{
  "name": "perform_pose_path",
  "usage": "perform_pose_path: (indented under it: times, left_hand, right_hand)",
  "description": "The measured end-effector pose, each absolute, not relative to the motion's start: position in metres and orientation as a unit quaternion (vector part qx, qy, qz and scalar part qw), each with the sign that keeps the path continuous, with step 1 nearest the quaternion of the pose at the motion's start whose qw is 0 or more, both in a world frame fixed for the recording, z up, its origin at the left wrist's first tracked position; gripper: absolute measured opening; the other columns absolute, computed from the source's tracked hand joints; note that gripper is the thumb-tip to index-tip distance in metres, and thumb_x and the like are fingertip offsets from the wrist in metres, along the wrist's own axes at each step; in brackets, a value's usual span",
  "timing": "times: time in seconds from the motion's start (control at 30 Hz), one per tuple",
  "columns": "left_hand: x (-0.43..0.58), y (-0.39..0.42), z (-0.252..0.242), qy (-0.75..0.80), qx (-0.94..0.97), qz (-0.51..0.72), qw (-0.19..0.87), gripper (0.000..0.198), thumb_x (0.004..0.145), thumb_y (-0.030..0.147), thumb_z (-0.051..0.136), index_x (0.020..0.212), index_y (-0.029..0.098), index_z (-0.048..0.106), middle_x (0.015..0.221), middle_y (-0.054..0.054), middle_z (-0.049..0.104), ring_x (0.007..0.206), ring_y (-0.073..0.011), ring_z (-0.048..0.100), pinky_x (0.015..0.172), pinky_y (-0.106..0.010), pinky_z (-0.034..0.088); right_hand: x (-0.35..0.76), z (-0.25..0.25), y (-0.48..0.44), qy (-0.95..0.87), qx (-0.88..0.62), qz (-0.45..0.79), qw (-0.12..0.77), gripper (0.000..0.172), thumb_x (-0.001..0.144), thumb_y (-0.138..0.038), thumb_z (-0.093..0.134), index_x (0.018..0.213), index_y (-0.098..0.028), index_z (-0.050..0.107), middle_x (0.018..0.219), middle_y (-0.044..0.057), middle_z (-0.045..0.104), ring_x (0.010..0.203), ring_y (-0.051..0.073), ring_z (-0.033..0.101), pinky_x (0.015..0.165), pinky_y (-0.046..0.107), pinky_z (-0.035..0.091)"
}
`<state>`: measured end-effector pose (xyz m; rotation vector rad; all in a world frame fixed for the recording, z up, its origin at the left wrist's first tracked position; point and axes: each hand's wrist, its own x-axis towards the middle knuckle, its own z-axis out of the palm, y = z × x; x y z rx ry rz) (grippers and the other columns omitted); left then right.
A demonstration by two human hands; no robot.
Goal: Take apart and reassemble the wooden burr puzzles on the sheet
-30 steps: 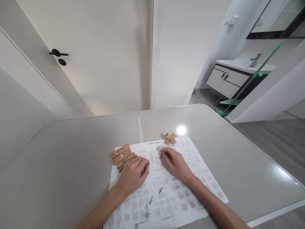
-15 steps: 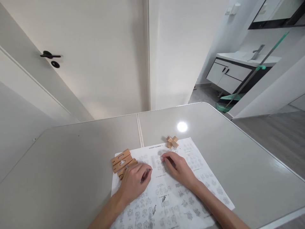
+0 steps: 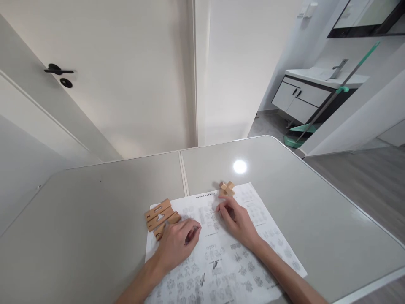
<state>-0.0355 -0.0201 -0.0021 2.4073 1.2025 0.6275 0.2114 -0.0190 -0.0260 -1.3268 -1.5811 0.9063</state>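
Observation:
My left hand (image 3: 180,240) rests on a printed paper sheet (image 3: 226,255), its fingers loosely curled with nothing visible in them. Beside its knuckles lie three flat wooden pieces with cut-outs, marked 2 (image 3: 157,209), 1 (image 3: 160,219) and 3 (image 3: 167,226); the hand partly covers the 3 piece. To the right, my right hand (image 3: 236,219) is over the sheet with its index finger stretched forward and the others bent, holding nothing I can see. That fingertip is just in front of a cross-shaped wooden puzzle (image 3: 228,188) at the sheet's far edge; whether they touch, I cannot tell.
The sheet lies on a light grey table (image 3: 95,219) with a seam running to its far edge. Behind stands a pale door with a black handle (image 3: 59,69). A sink cabinet (image 3: 303,95) and a green-handled broom (image 3: 341,89) are at the far right.
My right index finger has straightened and reached forward toward the wooden cross. My left hand keeps its curled pose. The whole view has shifted slightly.

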Motion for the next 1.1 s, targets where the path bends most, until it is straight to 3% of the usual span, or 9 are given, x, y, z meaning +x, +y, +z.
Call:
perform_pose_path:
  times: [0.2,0.5,0.8,1.1]
  left_hand:
    - [-0.0361,-0.0211,-0.0037,0.429,0.854,0.225,0.190,0.015,0.101,0.022,0.053,0.094,0.022,0.065,0.066,0.004,0.060,0.056,-0.0114,0.053,0.056,-0.024,0.037]
    - [-0.0361,-0.0224,-0.0044,0.433,0.851,0.224,0.194,0.014,0.101,0.022,0.053,0.094,0.021,0.065,0.067,0.004,0.062,0.057,-0.0114,0.056,0.056,-0.024,0.037]
    - [-0.0367,-0.0224,-0.0061,0.429,0.852,0.225,0.200,0.015,0.102,0.023,0.052,0.095,0.022,0.065,0.068,0.004,0.062,0.057,-0.0115,0.056,0.055,-0.025,0.037]
    - [-0.0360,-0.0229,-0.0060,0.432,0.849,0.233,0.196,0.015,0.101,0.021,0.053,0.092,0.022,0.065,0.066,0.004,0.062,0.056,-0.0113,0.056,0.055,-0.024,0.036]
  right_hand:
    - [0.2119,-0.0268,-0.0175,-0.570,-0.538,0.400,0.476,0.048,0.108,-0.044,0.047,0.152,-0.028,0.037,0.094,0.004,0.072,0.069,0.019,0.064,0.068,0.034,0.053]
    - [0.2145,-0.0331,-0.0133,-0.532,-0.529,0.433,0.500,0.045,0.107,-0.046,0.053,0.149,-0.036,0.038,0.103,0.007,0.074,0.067,0.019,0.065,0.054,0.032,0.047]
    - [0.2185,-0.0354,-0.0106,-0.521,-0.524,0.446,0.505,0.045,0.104,-0.045,0.056,0.146,-0.037,0.043,0.119,0.008,0.069,0.072,0.018,0.068,0.054,0.030,0.048]
    - [0.2167,-0.0297,-0.0129,-0.511,-0.542,0.444,0.498,0.038,0.102,-0.052,0.059,0.134,-0.031,0.054,0.102,0.006,0.072,0.075,0.020,0.067,0.056,0.029,0.048]
